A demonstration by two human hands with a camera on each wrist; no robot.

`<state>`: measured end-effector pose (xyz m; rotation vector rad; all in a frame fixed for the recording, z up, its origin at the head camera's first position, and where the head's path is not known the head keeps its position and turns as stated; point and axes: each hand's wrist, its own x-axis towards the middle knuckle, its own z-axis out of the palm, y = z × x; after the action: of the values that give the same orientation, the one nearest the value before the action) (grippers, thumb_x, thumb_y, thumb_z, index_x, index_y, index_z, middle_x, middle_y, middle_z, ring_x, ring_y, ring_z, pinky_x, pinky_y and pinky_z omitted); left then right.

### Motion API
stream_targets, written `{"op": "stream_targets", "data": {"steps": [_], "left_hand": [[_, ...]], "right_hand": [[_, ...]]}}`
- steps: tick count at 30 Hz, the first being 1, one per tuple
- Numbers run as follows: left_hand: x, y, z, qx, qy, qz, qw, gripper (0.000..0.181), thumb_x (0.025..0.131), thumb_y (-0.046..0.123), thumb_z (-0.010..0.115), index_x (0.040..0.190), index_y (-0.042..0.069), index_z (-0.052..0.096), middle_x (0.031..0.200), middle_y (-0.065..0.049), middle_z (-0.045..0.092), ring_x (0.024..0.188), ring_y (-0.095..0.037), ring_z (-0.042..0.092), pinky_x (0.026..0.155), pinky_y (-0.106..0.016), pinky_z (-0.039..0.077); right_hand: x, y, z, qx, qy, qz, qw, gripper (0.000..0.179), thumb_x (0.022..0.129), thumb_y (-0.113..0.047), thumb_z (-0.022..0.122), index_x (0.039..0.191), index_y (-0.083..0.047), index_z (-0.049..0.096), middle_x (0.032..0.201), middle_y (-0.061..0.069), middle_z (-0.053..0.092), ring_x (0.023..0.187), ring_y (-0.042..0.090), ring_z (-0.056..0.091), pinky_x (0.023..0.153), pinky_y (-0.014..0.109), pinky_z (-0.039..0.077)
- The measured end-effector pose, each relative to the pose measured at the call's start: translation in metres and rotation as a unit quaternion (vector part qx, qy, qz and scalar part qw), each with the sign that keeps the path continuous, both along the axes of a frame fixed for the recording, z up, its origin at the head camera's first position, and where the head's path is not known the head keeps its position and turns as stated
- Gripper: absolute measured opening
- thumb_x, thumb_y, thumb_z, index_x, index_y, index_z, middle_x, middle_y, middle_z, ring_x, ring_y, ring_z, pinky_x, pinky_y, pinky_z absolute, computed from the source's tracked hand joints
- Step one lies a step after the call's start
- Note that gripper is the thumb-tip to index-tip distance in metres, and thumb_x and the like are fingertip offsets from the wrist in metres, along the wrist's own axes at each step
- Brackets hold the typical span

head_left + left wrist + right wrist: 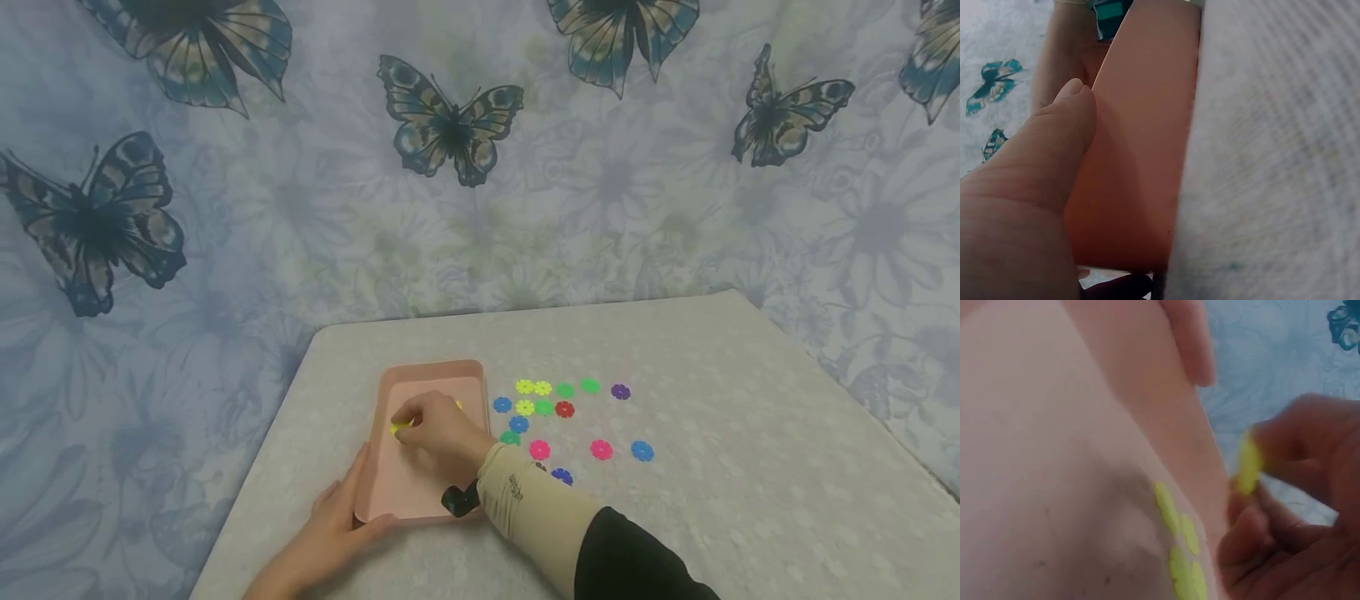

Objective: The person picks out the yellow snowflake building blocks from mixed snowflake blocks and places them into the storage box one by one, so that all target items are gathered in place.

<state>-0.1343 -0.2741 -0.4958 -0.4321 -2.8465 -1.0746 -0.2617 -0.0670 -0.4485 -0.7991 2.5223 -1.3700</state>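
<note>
A pink tray [408, 492] lies on the table, its floor partly covered by my right hand [442, 425]. Between thumb and fingers that hand pinches a yellow flower-shaped plastic disc [1249, 464] above the tray's left part. Several more yellow discs [1180, 572] lie close together on the tray floor in the right wrist view; the head view shows only a bit of them past the knuckles. My left hand [337, 521] rests against the tray's near left corner, fingers straight along the left side. Its thumb [1054, 137] lies against the near wall in the left wrist view.
Right of the tray, flat flower-shaped discs are spread on the table [750, 500]: yellow [525, 387], green [590, 386], blue [642, 451], pink [602, 450], red [565, 409] and purple [620, 392]. My right forearm hides some. A butterfly-patterned wall covering [480, 242] stands behind.
</note>
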Motion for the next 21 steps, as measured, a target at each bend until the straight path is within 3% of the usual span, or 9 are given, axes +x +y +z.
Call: {"op": "stream_targets", "data": {"steps": [5,10,16,21], "left_hand": [[0.001,0.0,0.001,0.0,-0.01,0.001,1.0,0.106,0.091,0.044,0.078,0.166,0.009,0.011,0.164,-0.023,0.033,0.145,-0.042,0.042,0.113,-0.063,0.017],[0.001,0.0,0.001,0.001,-0.025,0.001,0.9997,0.106,0.091,0.046,0.077,0.166,0.009,0.01,0.166,-0.022,0.03,0.147,-0.042,0.039,0.113,-0.063,0.015],[0.0,0.0,0.001,0.003,-0.026,-0.001,0.9997,0.107,0.091,0.045,0.077,0.166,0.01,0.009,0.166,-0.023,0.03,0.147,-0.044,0.038,0.112,-0.064,0.016],[-0.001,0.0,0.001,0.002,-0.023,-0.004,0.9997,0.107,0.091,0.044,0.077,0.166,0.01,0.01,0.165,-0.023,0.031,0.146,-0.044,0.039,0.112,-0.064,0.017]], "right_hand": [[0.006,-0.002,-0.006,0.077,-0.027,0.024,0.9963,0.013,0.087,-0.009,0.076,0.097,-0.016,0.08,0.092,-0.011,0.07,0.083,0.006,0.061,0.075,0.023,0.053],[0.011,-0.003,-0.005,0.147,0.001,0.061,0.9873,0.014,0.084,-0.005,0.075,0.085,-0.018,0.08,0.081,-0.011,0.068,0.077,0.008,0.059,0.068,0.022,0.05],[0.01,-0.009,-0.007,0.202,0.065,0.082,0.9738,0.018,0.084,-0.003,0.076,0.089,-0.02,0.077,0.084,-0.014,0.067,0.082,0.006,0.059,0.078,0.018,0.05],[0.009,-0.011,-0.009,0.215,0.072,0.088,0.97,0.019,0.085,-0.002,0.077,0.092,-0.02,0.077,0.086,-0.013,0.066,0.084,0.006,0.058,0.081,0.019,0.05]]}}
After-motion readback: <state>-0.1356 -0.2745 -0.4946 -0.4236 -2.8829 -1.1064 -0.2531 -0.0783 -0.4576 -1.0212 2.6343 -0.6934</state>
